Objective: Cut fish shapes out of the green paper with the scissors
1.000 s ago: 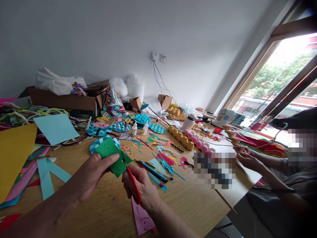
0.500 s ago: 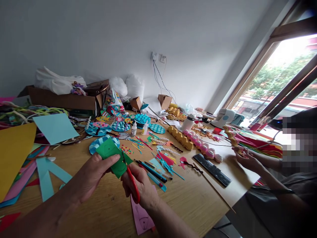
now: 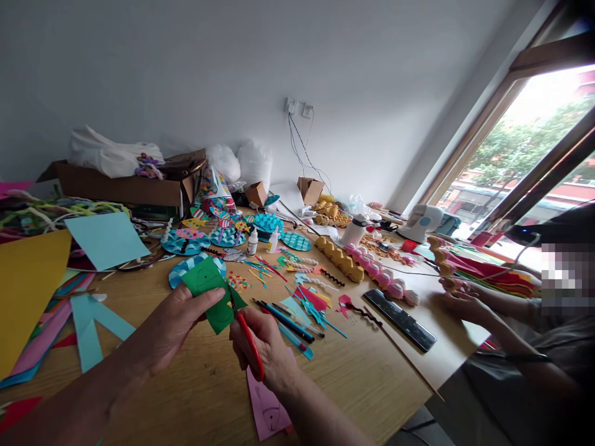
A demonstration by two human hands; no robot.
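Between the thumb and fingers of my left hand (image 3: 186, 316) is a green paper (image 3: 207, 285) with pencil outlines on it. My right hand (image 3: 264, 347) grips the red-handled scissors (image 3: 252, 350), whose blades lie at the paper's right edge. A narrow green flap sticks out past the blades on the right. Below my right hand, a pink paper (image 3: 269, 412) with a drawn fish shape lies on the table, partly covered by the hand.
Pens (image 3: 290, 322) lie right of my hands, with a phone (image 3: 400, 319) and a thin stick (image 3: 406, 356) farther right. Glue bottles (image 3: 252, 241) and blue plates (image 3: 186, 241) stand behind. A person's hands (image 3: 465, 303) hold an egg-carton strip at the right.
The scissors' blades have shifted slightly against the green paper, and less of the flap shows beyond them. My left hand keeps its hold.
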